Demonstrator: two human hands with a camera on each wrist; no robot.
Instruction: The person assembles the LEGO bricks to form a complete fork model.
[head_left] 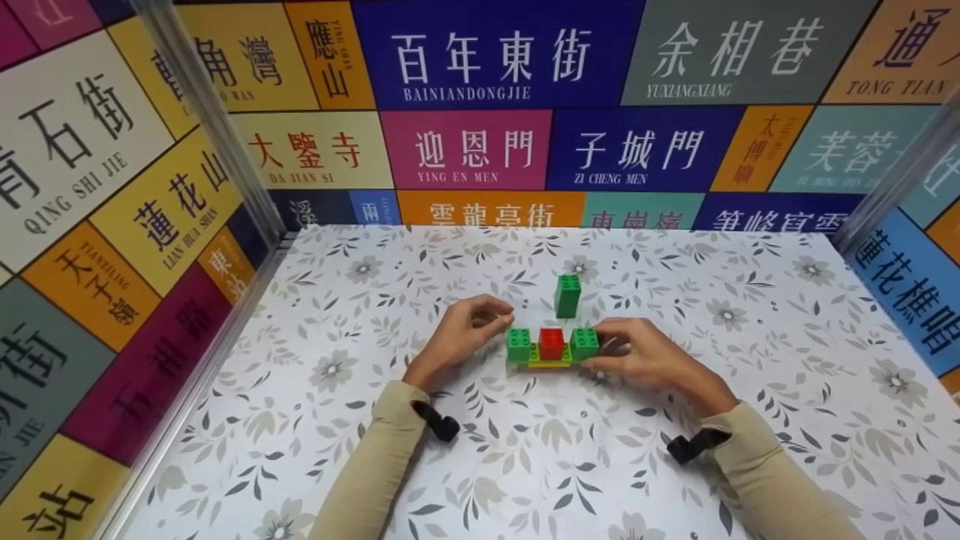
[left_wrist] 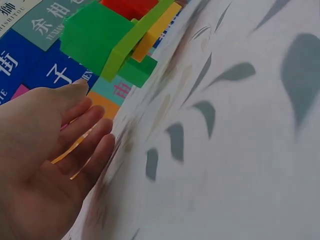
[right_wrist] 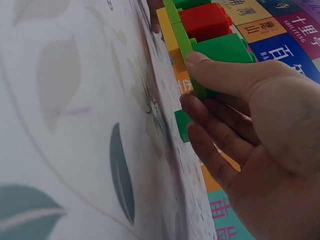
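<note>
A toy brick build stands in front of me in the head view. Its light green strip [right_wrist: 181, 37] carries a red brick [head_left: 550, 343] between a left green brick [head_left: 518, 343] and a right green brick [head_left: 584, 343], and a yellow brick [right_wrist: 171, 37] sits under the strip. At the right end my right hand [head_left: 645, 352] pinches the build, thumb on the strip's edge. My left hand [head_left: 466, 330] hovers beside the left end, its fingers loosely bent around nothing. In the left wrist view, a small gap separates its fingertips from the bricks.
Behind the build a tall green brick stack [head_left: 568, 296] stands upright on the table. A white leaf-patterned cloth [head_left: 360, 300] covers the tabletop. Panels with coloured street-name signs [head_left: 465, 150] enclose the back and sides.
</note>
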